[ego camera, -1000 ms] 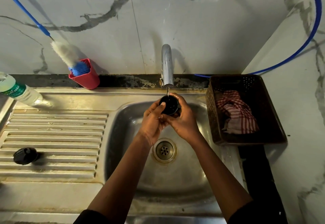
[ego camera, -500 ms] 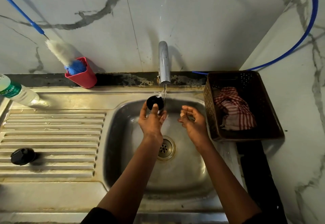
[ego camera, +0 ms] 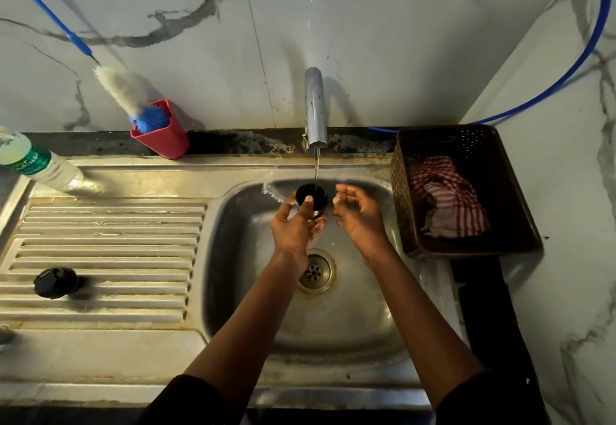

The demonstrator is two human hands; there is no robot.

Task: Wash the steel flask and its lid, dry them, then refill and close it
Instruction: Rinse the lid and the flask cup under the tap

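RINSE UNDER WAY: A steel flask (ego camera: pixel 316 194) sits mouth-up under a thin stream from the tap (ego camera: pixel 315 108). The left grip (ego camera: pixel 295 228) is clamped round its body, thumb on the near side, above the bowl of the sink (ego camera: pixel 233 258). The right grip (ego camera: pixel 358 214) hovers just to the right of the flask with its fingers loosely curled and apart. It holds nothing and is not touching the steel. Water sprays off the flask's rim to the left of the left grip.

The job appears to be in its first stage, with the flask under running water. Whether it has been scrubbed cannot be told. The bottle brush (ego camera: pixel 133 94) stands in a red cup (ego camera: pixel 163 138), beyond and to the left of the left grip, against the wall and not in use. The black lid (ego camera: pixel 55 282) rests on the ribbed draining board (ego camera: pixel 116 258), well to the left of the left grip and clear of the stream (washed or not, the picture does not say).

Drying looks to be ahead. A red checked cloth (ego camera: pixel 446 201) lies bunched in the brown basket (ego camera: pixel 500 211), just right of the right grip, with no hand on it. Refilling and closing also remain. A plastic water bottle (ego camera: pixel 36 166) is on the worktop far to the left of both grips and may be meant for the refill.
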